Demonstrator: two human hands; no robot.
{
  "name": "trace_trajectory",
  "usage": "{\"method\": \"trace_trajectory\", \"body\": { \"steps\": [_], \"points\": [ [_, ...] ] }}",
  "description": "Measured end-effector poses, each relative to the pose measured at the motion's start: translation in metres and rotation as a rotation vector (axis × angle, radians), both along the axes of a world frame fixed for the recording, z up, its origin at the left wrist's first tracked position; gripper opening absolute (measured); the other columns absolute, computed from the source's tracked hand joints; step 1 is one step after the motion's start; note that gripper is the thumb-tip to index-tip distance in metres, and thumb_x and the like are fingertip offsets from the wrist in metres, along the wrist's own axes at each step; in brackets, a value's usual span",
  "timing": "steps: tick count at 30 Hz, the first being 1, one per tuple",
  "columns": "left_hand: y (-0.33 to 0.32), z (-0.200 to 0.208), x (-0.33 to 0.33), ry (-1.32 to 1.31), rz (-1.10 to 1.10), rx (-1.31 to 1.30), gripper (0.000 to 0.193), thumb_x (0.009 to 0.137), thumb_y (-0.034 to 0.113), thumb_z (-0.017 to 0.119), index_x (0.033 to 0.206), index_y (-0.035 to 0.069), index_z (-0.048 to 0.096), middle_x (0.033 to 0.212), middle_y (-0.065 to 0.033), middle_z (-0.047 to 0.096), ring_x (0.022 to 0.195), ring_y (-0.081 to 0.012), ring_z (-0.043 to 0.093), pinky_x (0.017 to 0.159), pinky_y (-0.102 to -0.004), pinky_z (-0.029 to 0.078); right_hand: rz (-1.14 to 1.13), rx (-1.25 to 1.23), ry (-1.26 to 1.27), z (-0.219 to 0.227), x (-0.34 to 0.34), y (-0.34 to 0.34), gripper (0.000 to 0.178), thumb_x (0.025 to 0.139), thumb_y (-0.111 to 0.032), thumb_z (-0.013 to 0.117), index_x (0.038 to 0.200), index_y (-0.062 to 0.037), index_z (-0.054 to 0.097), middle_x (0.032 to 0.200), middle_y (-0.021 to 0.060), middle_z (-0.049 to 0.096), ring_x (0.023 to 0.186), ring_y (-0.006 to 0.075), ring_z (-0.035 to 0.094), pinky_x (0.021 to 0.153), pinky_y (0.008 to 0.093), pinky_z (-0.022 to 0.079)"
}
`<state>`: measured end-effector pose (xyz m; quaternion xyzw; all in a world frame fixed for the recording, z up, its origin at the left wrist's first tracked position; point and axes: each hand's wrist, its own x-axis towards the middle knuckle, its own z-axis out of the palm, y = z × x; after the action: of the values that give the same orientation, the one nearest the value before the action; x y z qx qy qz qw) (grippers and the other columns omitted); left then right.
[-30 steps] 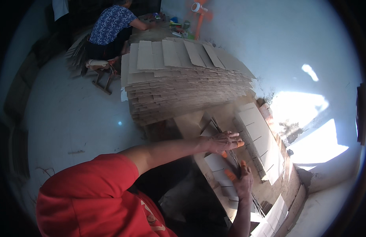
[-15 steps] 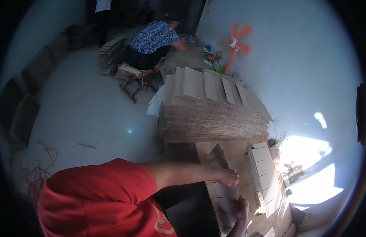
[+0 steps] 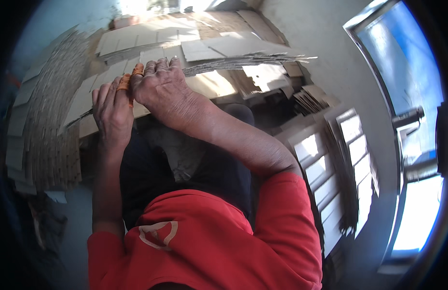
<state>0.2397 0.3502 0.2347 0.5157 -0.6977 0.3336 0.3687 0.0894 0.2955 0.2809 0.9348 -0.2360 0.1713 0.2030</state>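
Slotted cardboard sheets [image 3: 88, 96] lie across the worktop in front of my body. My left hand [image 3: 113, 113] is closed over their near edge, its fingers curled on top and orange tape around one finger. Right beside it, touching or almost touching, my right hand [image 3: 161, 92] also grips the cardboard, with orange tape on a finger; its thumb is hidden. To the right of that hand, a thin stack of cardboard sheets [image 3: 233, 50] with ragged edges sticks out over the worktop's right part. Behind both hands lies another slotted cardboard stack [image 3: 146, 36].
A tall cardboard pile [image 3: 55, 111] rises at the left. On the right, sunlit cardboard bundles [image 3: 325, 183] stand below a bright window [image 3: 403, 96]. Smaller cardboard pieces [image 3: 316, 96] lie at the wall. My legs [image 3: 185, 145] are under the worktop edge.
The view has swung to the right, bringing the window and bundles in; the other person and orange fan are out of sight. My hands, formerly apart, are now side by side on the cardboard.
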Motion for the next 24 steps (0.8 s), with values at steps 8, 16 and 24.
{"method": "trace_trajectory", "body": {
  "steps": [8,16,24],
  "points": [
    [0.009,0.008,-0.060,0.122,-0.425,-0.082,0.051,0.076,0.005,0.076,0.122,-0.006,0.057,0.118,-0.0158,0.064,0.107,-0.0330,0.061,0.091,-0.0402,0.050,-0.758,-0.288,0.097,0.037,-0.227,0.079,0.047,0.077,0.001,0.055,0.124,-0.0015,0.053,0.118,0.0210,0.057,0.118,0.0379,0.052,0.104,0.0531,0.035],
    [-0.012,-0.044,-0.066,0.101,-0.510,0.096,0.047,0.075,0.003,0.075,0.118,-0.005,0.058,0.111,-0.0159,0.065,0.102,-0.0309,0.062,0.086,-0.0387,0.048,-1.427,-0.209,0.007,-0.054,-0.369,0.243,0.047,0.084,0.004,0.046,0.130,0.0005,0.052,0.127,0.0226,0.057,0.122,0.0355,0.053,0.104,0.0515,0.036],
    [-0.028,-0.064,-0.093,0.097,-0.568,0.208,0.047,0.072,0.000,0.075,0.116,-0.004,0.060,0.107,-0.0155,0.066,0.100,-0.0295,0.063,0.086,-0.0391,0.048,-1.520,-0.051,-0.088,-0.135,-0.450,0.263,0.041,0.089,-0.004,0.050,0.130,0.0021,0.050,0.128,0.0227,0.056,0.124,0.0365,0.050,0.107,0.0501,0.034]
  ]
}}
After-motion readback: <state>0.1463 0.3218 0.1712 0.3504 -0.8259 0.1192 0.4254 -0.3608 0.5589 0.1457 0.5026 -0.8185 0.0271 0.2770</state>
